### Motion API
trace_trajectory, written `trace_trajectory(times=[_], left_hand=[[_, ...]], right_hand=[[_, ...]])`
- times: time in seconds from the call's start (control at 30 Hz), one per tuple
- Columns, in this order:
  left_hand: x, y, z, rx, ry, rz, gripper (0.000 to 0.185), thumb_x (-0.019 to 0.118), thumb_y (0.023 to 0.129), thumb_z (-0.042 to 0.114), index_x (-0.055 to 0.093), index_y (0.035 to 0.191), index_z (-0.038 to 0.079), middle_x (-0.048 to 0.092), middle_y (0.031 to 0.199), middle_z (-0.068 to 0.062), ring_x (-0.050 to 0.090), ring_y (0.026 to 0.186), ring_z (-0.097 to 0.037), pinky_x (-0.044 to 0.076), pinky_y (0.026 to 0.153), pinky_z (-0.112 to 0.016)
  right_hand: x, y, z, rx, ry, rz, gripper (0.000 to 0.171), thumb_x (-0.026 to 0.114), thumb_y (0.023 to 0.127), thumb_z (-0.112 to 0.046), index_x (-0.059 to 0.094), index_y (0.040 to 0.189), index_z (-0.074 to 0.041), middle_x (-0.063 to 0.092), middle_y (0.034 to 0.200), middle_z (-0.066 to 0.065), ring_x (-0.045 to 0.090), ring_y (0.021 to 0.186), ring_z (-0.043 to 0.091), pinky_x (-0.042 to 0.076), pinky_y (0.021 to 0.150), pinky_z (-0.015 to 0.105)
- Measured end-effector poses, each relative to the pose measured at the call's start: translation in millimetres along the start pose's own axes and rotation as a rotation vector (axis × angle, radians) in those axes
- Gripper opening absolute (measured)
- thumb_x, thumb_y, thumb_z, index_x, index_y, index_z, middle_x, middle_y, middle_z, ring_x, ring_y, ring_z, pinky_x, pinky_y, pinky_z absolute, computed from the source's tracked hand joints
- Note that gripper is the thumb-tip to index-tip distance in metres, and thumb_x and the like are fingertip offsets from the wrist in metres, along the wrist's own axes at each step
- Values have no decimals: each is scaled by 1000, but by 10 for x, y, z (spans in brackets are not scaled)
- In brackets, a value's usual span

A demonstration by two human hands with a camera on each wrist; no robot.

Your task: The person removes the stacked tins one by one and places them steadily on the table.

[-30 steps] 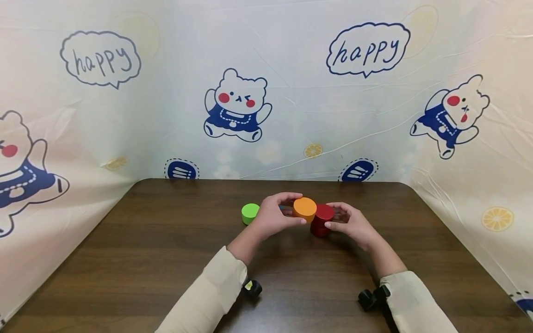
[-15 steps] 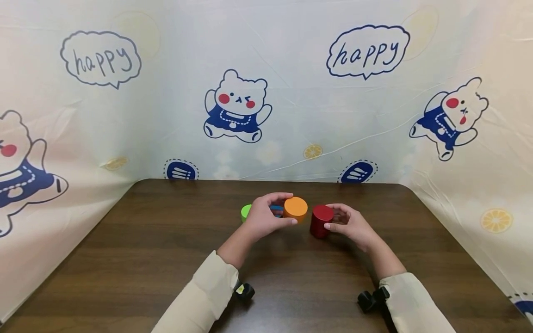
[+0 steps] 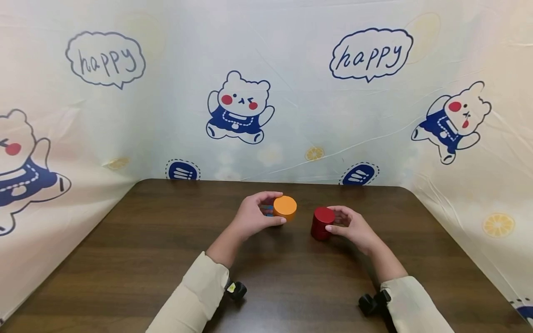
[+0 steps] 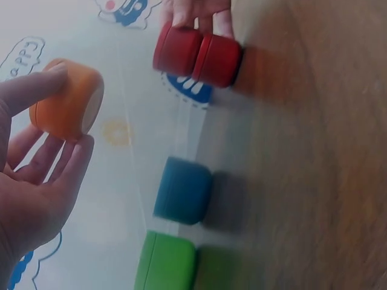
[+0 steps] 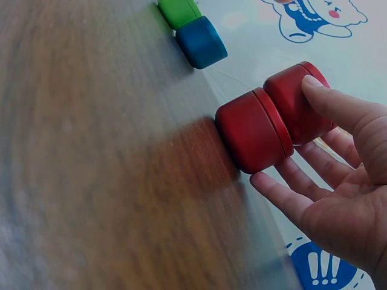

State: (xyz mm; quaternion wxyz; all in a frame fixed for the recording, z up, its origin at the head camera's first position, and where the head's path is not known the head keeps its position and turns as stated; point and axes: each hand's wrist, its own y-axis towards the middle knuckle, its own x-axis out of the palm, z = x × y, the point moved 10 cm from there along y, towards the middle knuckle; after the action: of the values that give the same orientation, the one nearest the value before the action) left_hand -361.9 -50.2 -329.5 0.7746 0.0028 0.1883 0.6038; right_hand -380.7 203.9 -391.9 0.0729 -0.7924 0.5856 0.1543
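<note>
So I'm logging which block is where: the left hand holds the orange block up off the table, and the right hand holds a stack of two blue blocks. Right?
Not quite. The right hand holds a stack of two red blocks, as the right wrist view shows; the blue block stands apart on the table. The left hand does hold the orange block up.

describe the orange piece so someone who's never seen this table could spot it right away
On the dark wooden table, look near the middle. The left hand pinches the orange cylinder and holds it off the table. It is the only orange piece.
</note>
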Motion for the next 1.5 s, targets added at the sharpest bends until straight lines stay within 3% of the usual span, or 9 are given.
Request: trace_trajectory(times=[0.17, 0.43, 0.83, 1.23, 1.5], left_hand=[[-101, 30, 4, 8, -25, -25, 56, 86, 74, 9, 64, 126, 15, 63, 121, -3, 61, 106, -28, 50, 95, -45], [-319, 42, -93, -60, -30, -25, 56, 85, 76, 11, 63, 128, 18, 62, 124, -1, 62, 106, -23, 53, 91, -36], [-480, 25, -149, -100, 5, -32, 60, 84, 76, 8, 61, 131, 16, 61, 126, -4, 61, 109, -26, 52, 91, -37], [-618, 31, -189, -74, 37, -57, 58, 83, 75, 4, 62, 129, 14, 61, 125, -7, 59, 114, -26, 50, 95, -38], [-687, 17, -228, -96, 65, -45, 58, 83, 75, 4, 62, 129, 13, 61, 125, -7, 56, 116, -26, 49, 96, -37]], right_hand=[[-18, 6, 7, -9, 2, 11, 60, 77, 85, -16, 49, 137, -4, 58, 129, 18, 55, 117, 33, 51, 91, 33], [-5, 19, 6, -14, 6, -4, 60, 76, 86, -17, 49, 137, -4, 57, 130, 18, 54, 118, 33, 50, 92, 33], [4, 24, 6, -23, 8, -3, 59, 77, 85, -16, 50, 136, -4, 58, 129, 18, 54, 117, 33, 51, 90, 31], [-7, 25, 9, -27, 4, 1, 60, 77, 85, -16, 49, 137, -4, 58, 129, 18, 54, 117, 33, 51, 90, 30], [-4, 21, 4, -25, 3, -3, 61, 77, 85, -17, 49, 137, -4, 58, 129, 18, 54, 117, 33, 51, 89, 30]])
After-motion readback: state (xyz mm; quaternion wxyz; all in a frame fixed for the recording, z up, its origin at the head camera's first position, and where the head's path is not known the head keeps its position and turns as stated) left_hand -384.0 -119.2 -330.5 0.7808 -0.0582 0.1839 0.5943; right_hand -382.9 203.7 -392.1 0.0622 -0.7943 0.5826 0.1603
